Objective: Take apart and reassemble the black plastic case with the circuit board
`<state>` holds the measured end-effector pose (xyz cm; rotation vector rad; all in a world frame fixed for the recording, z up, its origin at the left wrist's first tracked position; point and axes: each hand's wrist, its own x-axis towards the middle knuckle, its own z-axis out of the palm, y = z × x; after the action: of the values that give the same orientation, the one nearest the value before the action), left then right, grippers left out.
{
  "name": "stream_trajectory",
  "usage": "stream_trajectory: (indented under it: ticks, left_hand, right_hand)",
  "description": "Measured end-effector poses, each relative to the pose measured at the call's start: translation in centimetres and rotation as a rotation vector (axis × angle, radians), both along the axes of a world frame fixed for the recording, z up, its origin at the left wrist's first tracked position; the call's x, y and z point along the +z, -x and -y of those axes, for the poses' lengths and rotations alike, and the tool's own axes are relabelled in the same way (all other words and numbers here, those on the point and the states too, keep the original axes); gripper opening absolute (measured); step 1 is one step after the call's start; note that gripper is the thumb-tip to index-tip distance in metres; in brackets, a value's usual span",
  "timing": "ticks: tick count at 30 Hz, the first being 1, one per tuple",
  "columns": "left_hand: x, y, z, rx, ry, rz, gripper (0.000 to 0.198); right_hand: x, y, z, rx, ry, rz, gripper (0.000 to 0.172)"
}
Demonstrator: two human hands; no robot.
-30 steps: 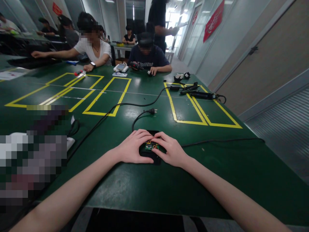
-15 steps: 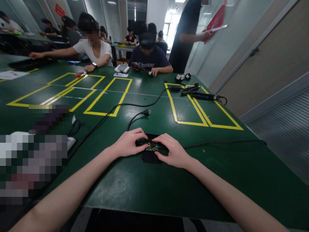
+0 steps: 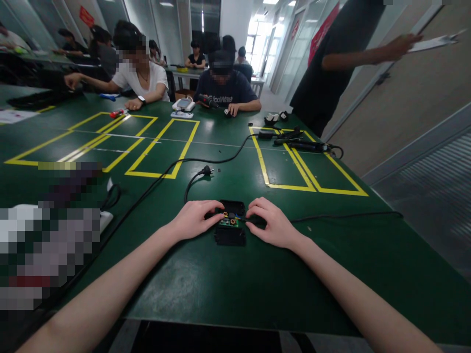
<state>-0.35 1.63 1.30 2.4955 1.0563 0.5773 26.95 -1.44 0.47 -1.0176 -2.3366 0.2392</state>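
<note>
A small green circuit board (image 3: 232, 223) with copper-coloured coils sits between the two halves of an opened black plastic case. One case half (image 3: 237, 207) lies behind the board, and the other half (image 3: 230, 237) lies in front of it. My left hand (image 3: 196, 219) pinches the board's left end, where the cable with the plug (image 3: 206, 170) comes in; its fingertips partly hide that spot. At the other end, my right hand (image 3: 271, 224) has its fingers closed around the black cable (image 3: 331, 215) close to the board.
A long black cord (image 3: 162, 175) crosses the green table (image 3: 176, 279) on the left. Yellow tape rectangles mark its surface. Black tools (image 3: 307, 146) lie at the right rear. Two people work across the table; a standing person (image 3: 331, 63) holds a clipboard.
My right hand has shifted right, off the board and onto the cable, uncovering more of the board and case. The plug has moved left and turned. The standing person has moved right.
</note>
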Motion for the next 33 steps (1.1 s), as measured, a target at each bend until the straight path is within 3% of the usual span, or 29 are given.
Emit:
stream_trajectory:
  ticks: [3, 7, 13, 17, 22, 26, 33]
  left_hand:
    - [0.4, 0.2, -0.2, 0.042, -0.024, -0.030, 0.034]
    - [0.9, 0.6, -0.5, 0.153, -0.086, -0.098, 0.055]
    - [0.5, 0.7, -0.4, 0.172, -0.103, -0.096, 0.057]
    - [-0.1, 0.6, -0.4, 0.244, -0.162, -0.074, 0.059]
    - [-0.1, 0.7, -0.2, 0.072, -0.108, -0.015, 0.062]
    - [0.2, 0.9, 0.3, -0.062, -0.008, -0.018, 0.062]
    - [-0.2, 0.9, 0.3, -0.066, 0.015, -0.053, 0.056]
  right_hand:
    - [0.0, -0.5, -0.4, 0.082, -0.001, 0.033, 0.007]
    - [0.0, -0.7, -0.4, 0.089, 0.023, 0.049, 0.014]
    - [-0.2, -1.0, -0.2, 0.053, 0.099, 0.092, 0.025]
    - [-0.3, -1.2, 0.0, 0.066, 0.050, 0.160, 0.033]
    - [0.1, -1.2, 0.8, 0.113, -0.075, 0.212, 0.037]
    - [0.3, -1.1, 1.2, 0.143, -0.087, 0.234, 0.040]
    - [0.2, -1.0, 1.2, 0.126, -0.001, 0.302, 0.037]
